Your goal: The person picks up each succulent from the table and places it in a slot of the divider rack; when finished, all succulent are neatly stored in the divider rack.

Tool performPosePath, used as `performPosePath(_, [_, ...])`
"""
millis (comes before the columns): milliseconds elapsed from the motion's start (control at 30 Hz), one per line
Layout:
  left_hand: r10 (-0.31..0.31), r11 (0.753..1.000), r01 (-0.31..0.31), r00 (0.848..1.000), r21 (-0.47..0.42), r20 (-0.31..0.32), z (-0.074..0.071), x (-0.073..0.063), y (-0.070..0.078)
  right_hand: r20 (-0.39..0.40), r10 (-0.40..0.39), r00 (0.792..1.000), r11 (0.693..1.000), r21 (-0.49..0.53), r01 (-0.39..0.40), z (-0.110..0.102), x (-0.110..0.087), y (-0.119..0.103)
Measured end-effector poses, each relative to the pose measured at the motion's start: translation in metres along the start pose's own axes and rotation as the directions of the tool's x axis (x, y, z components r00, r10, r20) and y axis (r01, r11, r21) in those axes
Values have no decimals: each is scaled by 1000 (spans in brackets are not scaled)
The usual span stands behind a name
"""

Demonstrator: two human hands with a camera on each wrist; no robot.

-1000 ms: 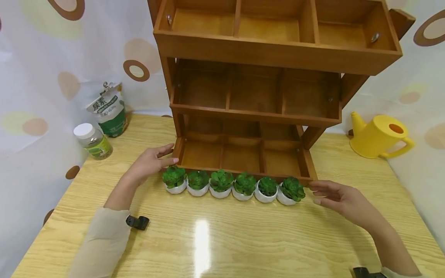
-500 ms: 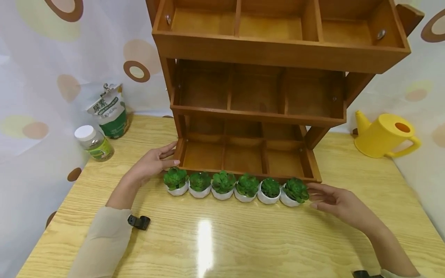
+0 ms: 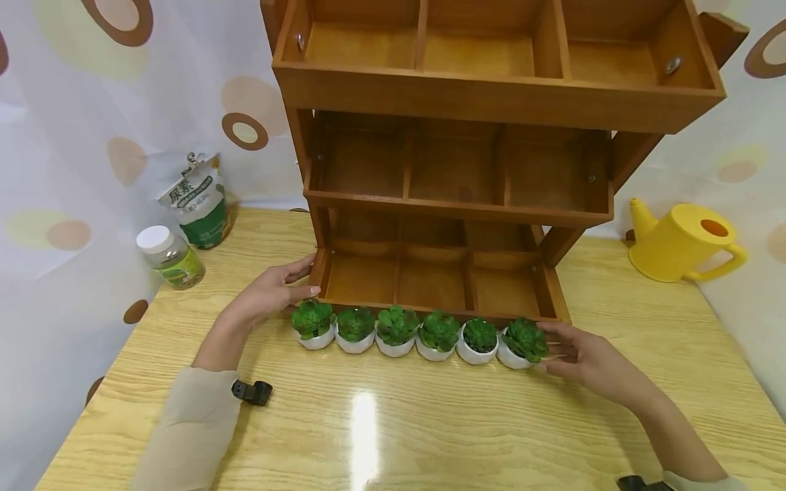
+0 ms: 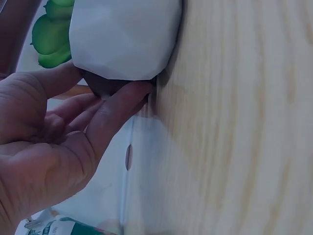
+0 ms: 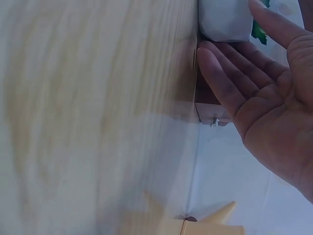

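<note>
Several green succulents in white faceted pots stand in a row along the front of a tiered wooden shelf (image 3: 503, 106). My left hand (image 3: 267, 294) is at the shelf's lower left corner, thumb at the front rim and fingers along the side. Close to it is the leftmost succulent (image 3: 314, 324); its white pot (image 4: 124, 39) fills the top of the left wrist view. My right hand (image 3: 592, 361) reaches the rightmost succulent (image 3: 523, 343) with fingers extended. In the right wrist view, the fingertips are right at that white pot (image 5: 225, 19), with the thumb beside it.
A clear jar with a white lid (image 3: 170, 256) and a green-and-white pouch (image 3: 201, 204) stand at the back left of the wooden table (image 3: 467, 429). A yellow watering can (image 3: 684, 242) is at the back right. The shelf's upper tiers overhang the pots.
My right hand has shifted left, its fingers coming up to the rightmost pot. My left hand stays by the shelf corner. The head view has shifted slightly.
</note>
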State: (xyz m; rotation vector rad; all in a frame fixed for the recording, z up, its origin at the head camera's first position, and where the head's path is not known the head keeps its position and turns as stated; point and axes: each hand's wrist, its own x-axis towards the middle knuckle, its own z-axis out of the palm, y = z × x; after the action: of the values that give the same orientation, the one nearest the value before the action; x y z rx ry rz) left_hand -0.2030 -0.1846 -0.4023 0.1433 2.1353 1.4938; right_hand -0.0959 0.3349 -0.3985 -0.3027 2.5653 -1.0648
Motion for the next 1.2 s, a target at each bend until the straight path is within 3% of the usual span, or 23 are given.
performPosePath(367, [-7, 1000, 7, 1000, -11, 6, 0, -2, -1, 15, 31, 999, 1000, -7, -31, 5, 4, -4])
performPosePath(700, [-9, 1000, 9, 1000, -25, 2, 1, -5, -8, 5, -20, 1000, 997, -71, 20, 12, 8, -3])
performPosePath(1200, [-2, 1000, 1, 1000, -20, -12, 1, -1, -2, -36, -36, 999, 986, -162, 30, 13, 9, -9])
